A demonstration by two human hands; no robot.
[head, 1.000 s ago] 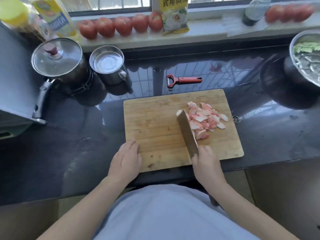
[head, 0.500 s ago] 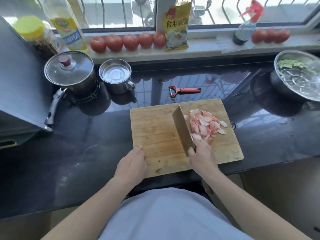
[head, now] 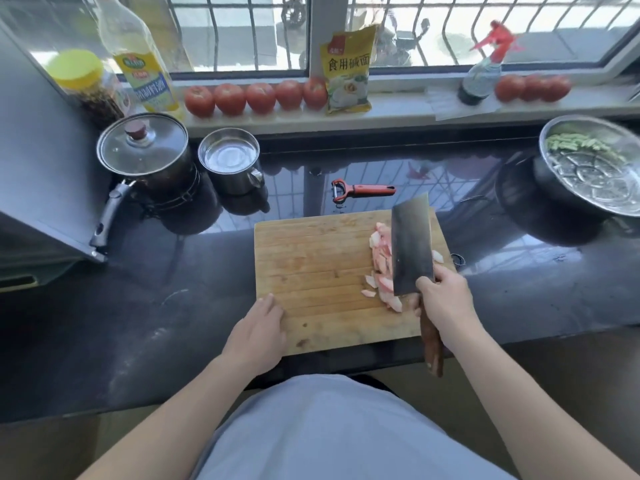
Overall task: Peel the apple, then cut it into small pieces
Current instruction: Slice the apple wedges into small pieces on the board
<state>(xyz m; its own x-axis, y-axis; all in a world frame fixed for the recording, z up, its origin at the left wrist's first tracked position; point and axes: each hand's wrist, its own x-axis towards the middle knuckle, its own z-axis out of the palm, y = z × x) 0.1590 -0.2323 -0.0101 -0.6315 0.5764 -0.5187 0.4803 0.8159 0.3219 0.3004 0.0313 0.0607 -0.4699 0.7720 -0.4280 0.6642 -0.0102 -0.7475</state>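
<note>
Bare cutting board (head: 311, 271) left of cleaver (head: 412, 244)

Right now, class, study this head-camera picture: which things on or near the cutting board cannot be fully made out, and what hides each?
- Apple pieces: the cleaver blade covers part of the pile.
- Cleaver handle: its upper part is wrapped by the right hand.
- Cutting board: the near-left corner lies under the left hand.
- Metal bowl: cut off by the right edge.

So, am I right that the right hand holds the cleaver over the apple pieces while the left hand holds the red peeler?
Not quite. In the head view the left hand rests on the cutting board's near-left edge; the red peeler lies on the counter behind it. The right hand does hold the cleaver over the apple pieces.
</note>
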